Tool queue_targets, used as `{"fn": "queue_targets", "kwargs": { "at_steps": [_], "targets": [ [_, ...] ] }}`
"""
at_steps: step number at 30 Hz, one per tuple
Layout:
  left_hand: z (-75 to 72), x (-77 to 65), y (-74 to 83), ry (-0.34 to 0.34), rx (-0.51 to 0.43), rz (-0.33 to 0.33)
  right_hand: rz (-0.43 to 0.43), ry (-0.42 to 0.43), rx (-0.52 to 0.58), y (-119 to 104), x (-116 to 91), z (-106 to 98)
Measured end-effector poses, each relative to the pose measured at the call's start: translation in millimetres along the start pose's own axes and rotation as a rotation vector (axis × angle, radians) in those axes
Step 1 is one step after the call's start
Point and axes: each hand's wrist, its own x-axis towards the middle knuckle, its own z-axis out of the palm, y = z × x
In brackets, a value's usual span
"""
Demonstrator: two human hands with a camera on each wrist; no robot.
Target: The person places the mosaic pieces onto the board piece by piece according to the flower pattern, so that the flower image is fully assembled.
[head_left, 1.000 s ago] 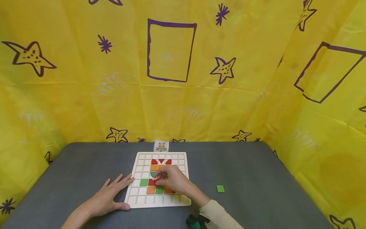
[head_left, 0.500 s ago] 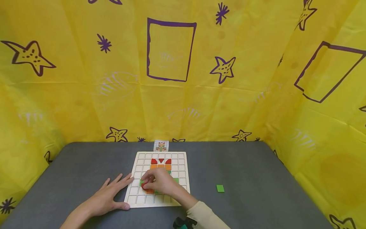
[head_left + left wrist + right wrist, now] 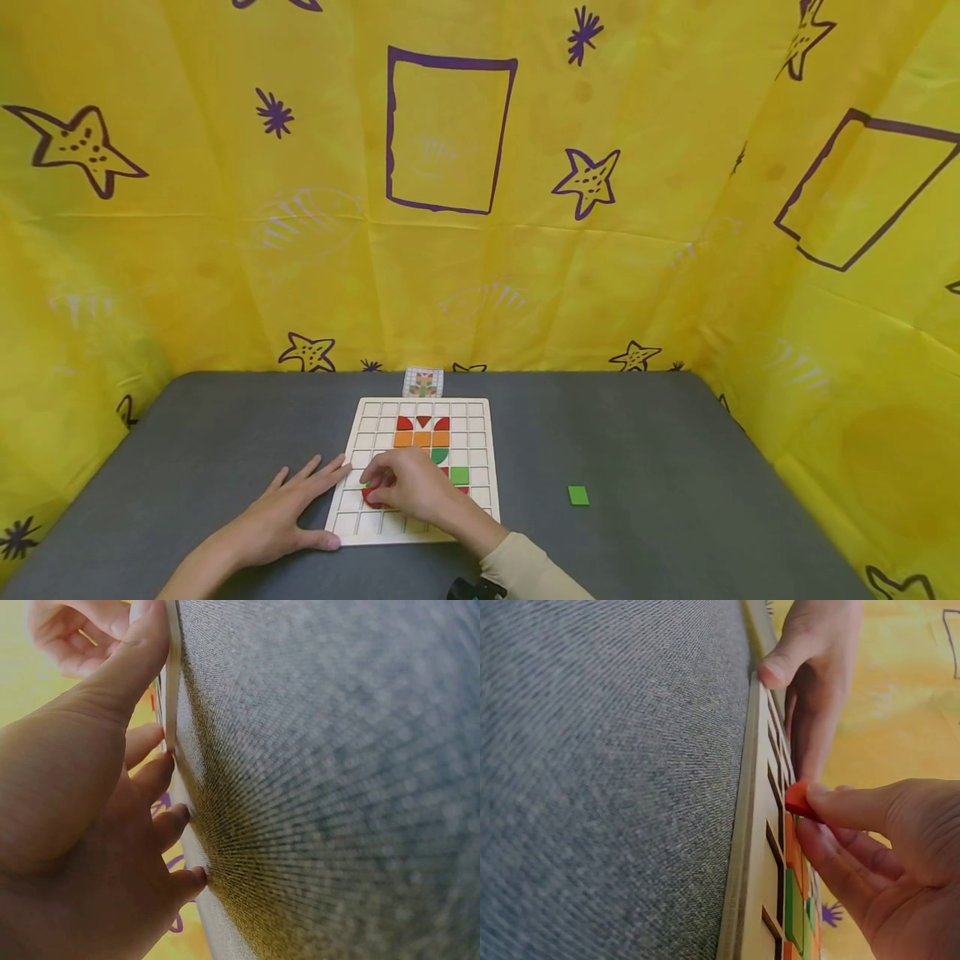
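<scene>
My right hand [image 3: 412, 485] pinches a small red tile [image 3: 798, 799] between thumb and fingers, low over the left part of a pale wooden grid board [image 3: 358, 524]. The tile has a rounded side. In the right wrist view it is tilted, close over the cells. My left hand [image 3: 279, 518] lies with fingers spread at the board's left edge, fingertips and thumb touching it. Red, orange and green tiles sit in the board's cells, among them an orange square tile [image 3: 441, 439] and a green square tile [image 3: 459, 475]. My right hand hides several cells in the middle.
A small card [image 3: 423, 382] with a coloured grid pattern lies behind the board. One loose green square tile [image 3: 577, 496] rests on the dark grey table [image 3: 660, 450] to the right. A yellow patterned curtain [image 3: 480, 275] stands behind the table and along its sides.
My right hand has moved left and slightly toward me across the board, carrying the red tile from the middle to the left part. The left hand has kept its place.
</scene>
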Motion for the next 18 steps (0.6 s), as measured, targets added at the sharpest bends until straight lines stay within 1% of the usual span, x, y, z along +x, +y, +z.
{"fn": "queue_targets", "kwargs": {
  "at_steps": [7,16,18],
  "targets": [
    [0.2,0.2,-0.5,0.007,0.001,0.01,0.027,0.012,-0.009,0.2,0.2,0.6],
    [1.0,-1.3,-0.7,0.008,0.002,0.021,0.024,0.038,-0.004,1.3,0.1,2.0],
    [0.6,-0.7,-0.9,0.004,-0.007,0.012,0.022,0.043,-0.006,1.0,0.2,2.7]
  ]
}}
